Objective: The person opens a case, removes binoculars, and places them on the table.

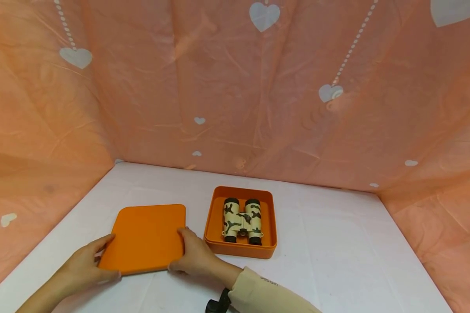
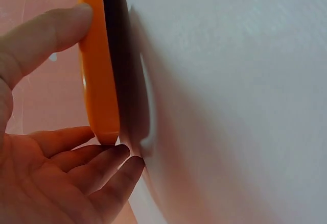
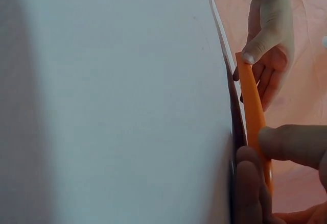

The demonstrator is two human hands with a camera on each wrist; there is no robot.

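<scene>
An orange lid (image 1: 145, 239), flat with rounded corners, is held between both hands a little above the table, its near edge casting a shadow. My left hand (image 1: 82, 267) grips its left near corner; in the left wrist view the thumb lies on the rim (image 2: 97, 66) and the fingertips touch its lower end. My right hand (image 1: 193, 254) pinches the right near corner, thumb on the near edge, as the right wrist view shows. Just right of it stands an open orange box (image 1: 240, 250) with camouflage-patterned binoculars (image 1: 243, 221) lying inside.
White cloth covers the table (image 1: 337, 261). Behind and at both sides hangs an orange-pink curtain (image 1: 227, 87) with pale hearts. A black strap device (image 1: 219, 302) is on the right wrist, beside a beige sleeve (image 1: 270, 293).
</scene>
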